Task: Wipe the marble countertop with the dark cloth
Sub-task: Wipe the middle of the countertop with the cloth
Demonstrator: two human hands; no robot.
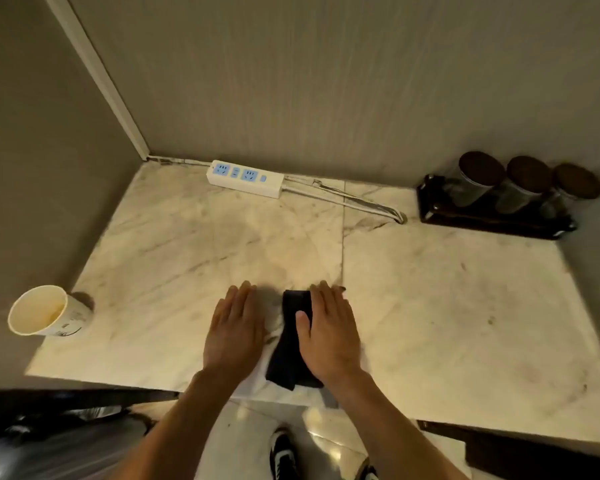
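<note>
Far left, near the counter's front-left corner: white paper cup with faint printing on the side, too blurred to read, standing upright. White-and-grey veined marble countertop fills the alcove. At the back wall, a white power strip with blue socket faces lies flat, its pale cable running right; no marking legible. Front centre: left hand palm-down, fingers straight and close together, flat on bare marble just left of the cloth, gripping nothing. Dark folded cloth lies lengthwise at the front edge, between the two hands. Right hand is flat too, fingers extended, not curled; palm and thumb press on the cloth's right side, fingertips reaching past its far end. Back right: dark tray holding three glass jars with dark round lids, any labels unreadable.
</note>
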